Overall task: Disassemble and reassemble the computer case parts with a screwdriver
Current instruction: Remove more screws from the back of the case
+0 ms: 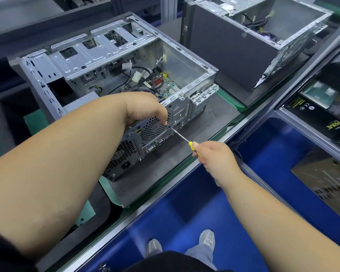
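Observation:
An open grey computer case [114, 61] lies on its side on a dark mat [165, 169], its rear panel facing me. My left hand [145, 108] rests over the top rear edge of the case, fingers curled down onto the fan grille, where a fingertip touches a small screw [168, 125]. My right hand [212, 156] grips the yellow handle of a screwdriver [182, 136]. Its metal shaft points up-left and its tip meets the rear panel just beside my left fingertips. Cables and a green board show inside the case.
A second open case [249, 40] stands at the back right on another mat. Black product boxes [326, 118] sit on a shelf at the right. A metal bench rail [185, 173] runs diagonally below the mat, with blue floor and my shoes beneath.

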The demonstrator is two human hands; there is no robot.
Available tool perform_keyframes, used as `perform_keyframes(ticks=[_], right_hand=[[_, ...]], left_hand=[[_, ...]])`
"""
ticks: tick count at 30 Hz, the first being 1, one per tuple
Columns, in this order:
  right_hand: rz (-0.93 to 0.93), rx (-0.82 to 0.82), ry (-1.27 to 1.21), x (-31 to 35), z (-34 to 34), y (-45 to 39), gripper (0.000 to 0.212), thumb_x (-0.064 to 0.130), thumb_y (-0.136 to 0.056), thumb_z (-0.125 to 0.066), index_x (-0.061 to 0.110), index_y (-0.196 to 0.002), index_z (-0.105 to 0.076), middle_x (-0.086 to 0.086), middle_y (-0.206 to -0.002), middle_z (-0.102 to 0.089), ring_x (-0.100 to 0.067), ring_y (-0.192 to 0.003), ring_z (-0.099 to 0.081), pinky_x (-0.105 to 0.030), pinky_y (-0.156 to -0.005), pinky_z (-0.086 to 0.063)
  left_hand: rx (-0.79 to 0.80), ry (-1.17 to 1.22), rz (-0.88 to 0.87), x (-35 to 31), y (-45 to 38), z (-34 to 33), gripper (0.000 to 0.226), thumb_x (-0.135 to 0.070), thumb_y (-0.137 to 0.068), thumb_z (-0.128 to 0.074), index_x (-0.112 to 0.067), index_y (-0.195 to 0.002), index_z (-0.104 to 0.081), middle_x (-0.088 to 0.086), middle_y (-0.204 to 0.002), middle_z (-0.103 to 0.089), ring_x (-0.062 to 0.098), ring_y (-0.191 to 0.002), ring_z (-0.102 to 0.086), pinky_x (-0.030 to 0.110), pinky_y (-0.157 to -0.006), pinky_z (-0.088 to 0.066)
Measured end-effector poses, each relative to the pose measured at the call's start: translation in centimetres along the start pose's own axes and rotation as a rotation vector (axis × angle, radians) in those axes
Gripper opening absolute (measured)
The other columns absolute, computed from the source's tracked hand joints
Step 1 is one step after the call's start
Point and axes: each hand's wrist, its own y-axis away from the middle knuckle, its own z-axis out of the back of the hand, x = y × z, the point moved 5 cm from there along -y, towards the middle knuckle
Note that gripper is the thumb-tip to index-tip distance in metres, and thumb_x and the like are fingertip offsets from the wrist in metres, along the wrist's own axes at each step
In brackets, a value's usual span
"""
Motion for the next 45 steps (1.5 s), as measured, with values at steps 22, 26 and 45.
perform_keyframes(ticks=[22,26,45], right_hand=[[0.145,0.004,0.255,1.1,0.8,0.3,0.035,0.038,-0.099,-0.056,0.008,-0.082,-0.063,-0.001,-0.062,-0.043,-0.017,-0.049,-0.034,-0.029,-0.047,-0.030],[-0.620,0.467,-0.647,-0.2,-0.4,0.5,0.034,0.033,-0.101,-0.050,0.008,-0.080,-0.059,0.005,-0.054,-0.034,-0.006,-0.031,-0.021,-0.019,-0.035,-0.013],[0.231,0.005,0.134,-0.4,0.1,0.3,0.032,0.036,-0.097,-0.059,0.013,-0.074,-0.059,0.006,-0.059,-0.036,-0.012,-0.052,-0.029,-0.022,-0.047,-0.025]], left_hand=[[-0.014,-0.029,-0.004,0.0,0.1,0.1,0.056,-0.031,-0.069,-0.075,-0.006,-0.116,-0.056,0.003,-0.117,-0.050,0.023,-0.105,-0.050,0.040,-0.099,-0.043],[0.007,-0.033,-0.001,-0.2,0.3,-0.1,0.043,-0.029,-0.067,-0.075,-0.007,-0.099,-0.056,0.009,-0.116,-0.056,0.028,-0.106,-0.055,0.046,-0.101,-0.045],[0.039,-0.060,0.006,-0.4,0.6,0.0,0.038,-0.038,-0.053,-0.071,-0.013,-0.074,-0.052,0.010,-0.088,-0.051,0.025,-0.076,-0.047,0.035,-0.073,-0.038]])
